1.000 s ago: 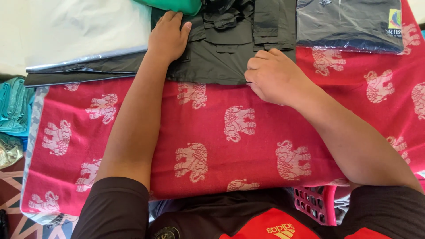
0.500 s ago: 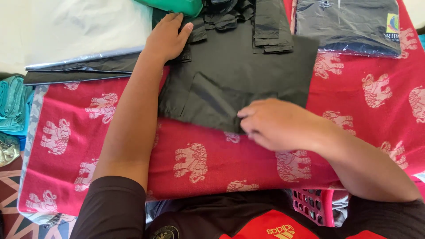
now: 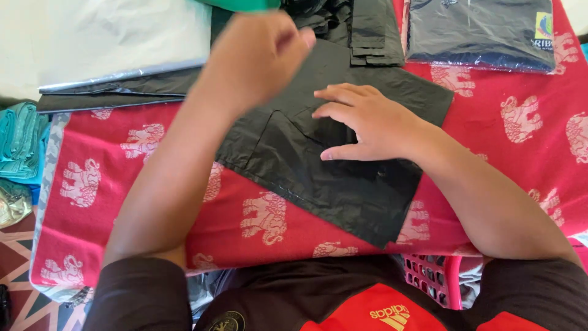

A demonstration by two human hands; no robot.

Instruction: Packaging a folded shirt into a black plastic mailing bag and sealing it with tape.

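A red cloth with pale elephants covers the table. A black plastic bag lies flat on it, skewed, near the middle. The right hand rests spread on the bag, fingers apart. The left hand hovers above the bag's upper edge, loosely curled, pinching nothing visible.

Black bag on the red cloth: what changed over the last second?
The black plastic bag was drawn off the stack at the top toward the person and now lies spread on the red elephant cloth. The right hand slid with it and now rests flat on it. The left hand left the stack and is raised, blurred. The cloth, the wrapped dark shirt and the teal cloths stayed put.
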